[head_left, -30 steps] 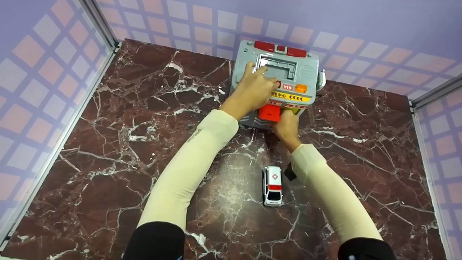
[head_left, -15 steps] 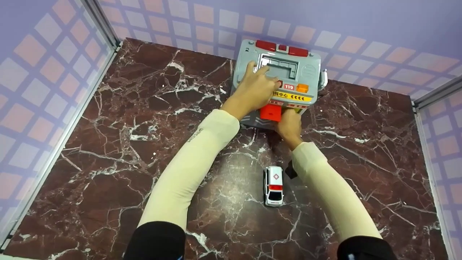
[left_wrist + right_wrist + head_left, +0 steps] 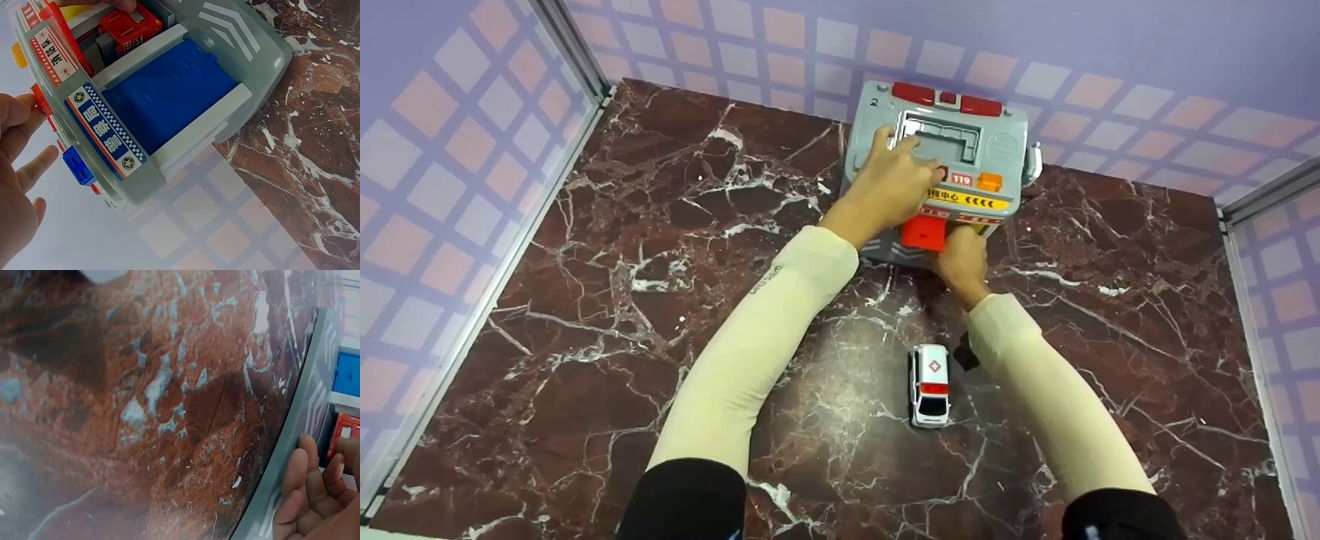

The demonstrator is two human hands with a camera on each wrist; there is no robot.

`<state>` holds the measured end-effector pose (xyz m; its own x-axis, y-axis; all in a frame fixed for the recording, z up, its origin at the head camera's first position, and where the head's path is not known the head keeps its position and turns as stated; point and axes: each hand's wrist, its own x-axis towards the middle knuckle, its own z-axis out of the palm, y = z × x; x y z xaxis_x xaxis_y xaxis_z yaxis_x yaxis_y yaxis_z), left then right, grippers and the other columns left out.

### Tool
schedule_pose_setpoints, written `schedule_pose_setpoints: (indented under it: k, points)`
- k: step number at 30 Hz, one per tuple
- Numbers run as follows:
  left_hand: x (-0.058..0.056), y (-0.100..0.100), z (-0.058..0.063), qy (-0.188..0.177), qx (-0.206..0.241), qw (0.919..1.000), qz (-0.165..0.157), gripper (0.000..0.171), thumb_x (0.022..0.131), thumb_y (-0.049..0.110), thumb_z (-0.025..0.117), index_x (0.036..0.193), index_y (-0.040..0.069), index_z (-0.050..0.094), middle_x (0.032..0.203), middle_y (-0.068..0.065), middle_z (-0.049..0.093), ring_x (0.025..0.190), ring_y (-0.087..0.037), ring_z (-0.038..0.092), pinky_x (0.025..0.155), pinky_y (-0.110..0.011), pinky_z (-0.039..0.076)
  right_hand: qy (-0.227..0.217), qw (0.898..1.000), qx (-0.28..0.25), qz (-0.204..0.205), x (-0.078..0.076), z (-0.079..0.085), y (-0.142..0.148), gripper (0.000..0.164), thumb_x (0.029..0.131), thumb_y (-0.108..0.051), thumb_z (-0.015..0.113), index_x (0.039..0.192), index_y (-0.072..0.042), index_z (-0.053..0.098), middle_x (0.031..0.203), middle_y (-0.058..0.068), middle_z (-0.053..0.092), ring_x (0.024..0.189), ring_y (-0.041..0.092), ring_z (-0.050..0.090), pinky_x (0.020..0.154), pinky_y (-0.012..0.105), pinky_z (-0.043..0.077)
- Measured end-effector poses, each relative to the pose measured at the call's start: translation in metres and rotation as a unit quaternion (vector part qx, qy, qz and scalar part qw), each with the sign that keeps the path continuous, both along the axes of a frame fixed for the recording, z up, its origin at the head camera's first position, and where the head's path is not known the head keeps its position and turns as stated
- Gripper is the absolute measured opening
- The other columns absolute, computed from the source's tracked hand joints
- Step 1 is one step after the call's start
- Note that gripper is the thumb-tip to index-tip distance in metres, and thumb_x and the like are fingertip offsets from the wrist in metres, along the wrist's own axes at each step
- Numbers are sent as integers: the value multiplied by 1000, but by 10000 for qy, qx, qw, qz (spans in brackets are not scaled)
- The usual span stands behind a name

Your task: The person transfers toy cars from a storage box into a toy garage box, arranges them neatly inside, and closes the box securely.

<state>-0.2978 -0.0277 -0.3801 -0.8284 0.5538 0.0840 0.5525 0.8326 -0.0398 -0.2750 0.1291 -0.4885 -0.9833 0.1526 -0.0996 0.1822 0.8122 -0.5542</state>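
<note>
"Where was the left hand (image 3: 885, 184)?"

"Over the top of the grey toy rescue station (image 3: 1001, 150). One fingertip touched the red button (image 3: 39, 100), with the other fingers spread apart and nothing in that grip. The blue button (image 3: 79, 166) was just beside them."

"And the right hand (image 3: 962, 259)?"

"Low at the front of the station. Its fingers were bent, and a fingertip touched the red toy truck (image 3: 130, 28). Whether the grip was clamped on it, I couldn't tell."

"So where exactly was that truck?"

"Inside a bay of the station, next to the one with the blue panel (image 3: 169, 90). The red flap (image 3: 922, 232) stuck out from the front, above the truck's bay."

"Anything else around?"

"A white toy ambulance (image 3: 933, 386) with a red-and-white cross on its roof stood on the dark red marbled tabletop (image 3: 585, 375), well apart from the station and near the right sleeve (image 3: 1057, 405). Behind the station rose a lilac wall (image 3: 1110, 45) patterned with pink and white squares."
</note>
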Motion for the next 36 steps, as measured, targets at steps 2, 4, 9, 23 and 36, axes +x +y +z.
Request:
schedule_pose_setpoints:
  k: [2,4,9,23,36]
  points:
    - [0,0,1,7,-16,10000,11,37,103,26,47,135,22,64,143,3,59,142,-30,41,114,-58,21,74,9998,-16,172,4,2,1,18,85,-16,61,88,0,67,85,23,72,75,35,69,67,49,56]
    - [0,1,1,15,-62,10000,24,38,103,27,47,137,22,62,142,1,60,142,-30,41,114,-58,21,179,9990,-31,402,9,5,4,18,86,-17,60,84,-2,70,77,17,73,66,30,68,61,43,55]
    - [0,2,2,35,-91,9999,29,39,103,27,47,139,22,61,141,0,61,142,-30,41,115,-58,21,654,9959,-84,624,28,16,14,15,89,-19,60,91,-8,70,76,10,73,65,27,67,61,42,53]
    - [0,2,-3,-73,96,9998,186,33,103,28,50,129,18,67,132,-2,67,138,-31,46,116,-57,19,3683,8711,1657,2794,58,-5,26,39,88,-6,58,126,-11,65,53,8,52,37,22,41,34,40,37]
    - [-2,16,6,-92,359,9984,419,29,100,20,52,122,16,69,123,-1,69,119,-27,55,113,-54,21,1871,9171,2461,2515,40,-5,19,49,93,-17,62,142,-20,57,69,25,66,52,42,59,46,55,48]
